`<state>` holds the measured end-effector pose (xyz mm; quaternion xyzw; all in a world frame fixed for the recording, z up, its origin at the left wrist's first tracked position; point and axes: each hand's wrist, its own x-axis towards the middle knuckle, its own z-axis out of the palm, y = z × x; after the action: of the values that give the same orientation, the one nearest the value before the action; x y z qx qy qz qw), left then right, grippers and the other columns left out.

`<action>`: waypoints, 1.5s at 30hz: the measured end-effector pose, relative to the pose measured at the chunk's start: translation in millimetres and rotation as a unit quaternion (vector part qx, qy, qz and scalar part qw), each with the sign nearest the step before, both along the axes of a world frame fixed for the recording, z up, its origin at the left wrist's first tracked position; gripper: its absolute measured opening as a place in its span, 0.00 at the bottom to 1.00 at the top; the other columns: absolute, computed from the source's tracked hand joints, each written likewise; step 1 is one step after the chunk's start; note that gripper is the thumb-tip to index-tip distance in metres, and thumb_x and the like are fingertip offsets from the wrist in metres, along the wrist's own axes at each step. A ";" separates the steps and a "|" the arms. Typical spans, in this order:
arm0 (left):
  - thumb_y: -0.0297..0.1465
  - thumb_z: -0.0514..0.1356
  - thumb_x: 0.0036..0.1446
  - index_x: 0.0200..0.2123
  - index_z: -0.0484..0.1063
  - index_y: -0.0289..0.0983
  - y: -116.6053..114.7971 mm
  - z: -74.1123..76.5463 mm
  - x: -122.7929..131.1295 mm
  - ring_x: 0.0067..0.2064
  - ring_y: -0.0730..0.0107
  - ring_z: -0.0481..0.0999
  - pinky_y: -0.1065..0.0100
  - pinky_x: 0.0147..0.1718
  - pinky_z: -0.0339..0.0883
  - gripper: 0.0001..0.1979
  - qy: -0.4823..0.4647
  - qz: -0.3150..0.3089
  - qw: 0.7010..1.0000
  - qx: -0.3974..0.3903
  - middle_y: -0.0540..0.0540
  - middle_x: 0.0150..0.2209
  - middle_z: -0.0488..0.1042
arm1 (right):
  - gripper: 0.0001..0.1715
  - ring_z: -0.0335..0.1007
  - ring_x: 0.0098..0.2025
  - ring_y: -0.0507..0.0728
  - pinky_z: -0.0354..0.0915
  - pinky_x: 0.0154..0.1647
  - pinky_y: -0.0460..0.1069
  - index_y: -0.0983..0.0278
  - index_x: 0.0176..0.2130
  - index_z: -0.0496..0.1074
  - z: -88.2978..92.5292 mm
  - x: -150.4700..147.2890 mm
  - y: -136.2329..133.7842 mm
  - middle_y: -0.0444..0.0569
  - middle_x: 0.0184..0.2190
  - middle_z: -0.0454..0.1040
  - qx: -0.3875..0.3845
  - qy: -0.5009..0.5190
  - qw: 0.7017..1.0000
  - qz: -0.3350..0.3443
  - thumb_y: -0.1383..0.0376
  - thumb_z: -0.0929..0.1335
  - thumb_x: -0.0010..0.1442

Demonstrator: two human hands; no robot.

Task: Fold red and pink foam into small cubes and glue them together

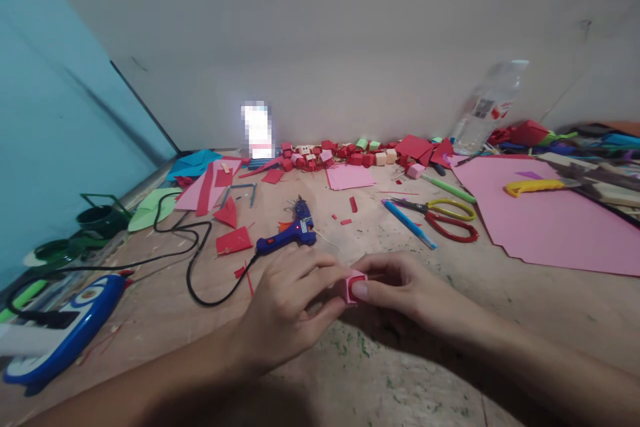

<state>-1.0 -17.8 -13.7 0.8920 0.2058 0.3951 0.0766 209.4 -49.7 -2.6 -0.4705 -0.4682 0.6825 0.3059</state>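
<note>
A small pink paper box [356, 285] with a red piece on its face is held between both hands over the table. The fingers of my left hand [295, 300] close on its left side. From the other side my right hand [395, 283] grips it, the thumb pressed on the red part. Just beyond my left hand lies a blue glue gun [285, 237] with its switch lit. Small red paper scraps [347, 221] are scattered past the hands. A blue pen [410, 223] and scissors with red and yellow handles [445, 217] rest farther right.
Many small paper cubes [325, 155] line the wall beside a bright phone [259, 130]. A plastic bottle [490, 107] leans at back right. Pink sheets [520, 213] carry a yellow cutter [535, 187]. A black cord [193, 273] loops left, near a blue-and-white object [95, 320].
</note>
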 end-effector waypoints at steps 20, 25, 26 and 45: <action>0.24 0.66 0.63 0.49 0.77 0.37 -0.5 1.0 0.2 0.38 0.64 0.78 0.64 0.37 0.69 0.11 -0.002 -0.037 0.999 -0.014 0.43 0.41 0.82 | 0.24 0.58 0.17 0.47 0.50 0.17 0.42 0.65 0.34 0.75 -3.5 -0.8 -2.0 0.39 0.18 0.68 -0.024 0.036 0.999 -0.005 0.51 0.81 0.50; 0.23 0.66 0.62 0.48 0.77 0.36 -1.2 0.3 -0.2 0.38 0.64 0.78 0.64 0.37 0.68 0.11 0.000 -0.033 0.999 -0.008 0.43 0.40 0.82 | 0.23 0.58 0.19 0.47 0.52 0.18 0.42 0.65 0.32 0.74 -5.0 -2.6 -4.1 0.40 0.20 0.68 -0.055 0.076 0.995 -0.012 0.55 0.82 0.47; 0.23 0.66 0.62 0.48 0.77 0.35 -1.3 0.2 -0.2 0.38 0.64 0.78 0.64 0.37 0.69 0.11 -0.002 -0.031 0.999 -0.007 0.43 0.40 0.81 | 0.23 0.58 0.19 0.47 0.52 0.18 0.42 0.65 0.32 0.74 -4.5 -2.3 -4.1 0.40 0.20 0.68 -0.056 0.071 0.996 -0.007 0.55 0.82 0.47; 0.23 0.65 0.62 0.48 0.78 0.36 1.5 -0.7 -0.5 0.39 0.64 0.78 0.64 0.38 0.69 0.11 0.002 -0.019 1.000 -0.023 0.44 0.41 0.82 | 0.22 0.60 0.18 0.47 0.55 0.17 0.42 0.65 0.35 0.74 -6.3 -0.1 0.6 0.40 0.20 0.69 0.009 0.008 1.000 -0.003 0.51 0.79 0.54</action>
<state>-1.5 -16.2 -14.4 0.8946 0.1982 0.3869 0.1040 209.3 -49.0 -8.9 -0.4637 -0.4703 0.6812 0.3159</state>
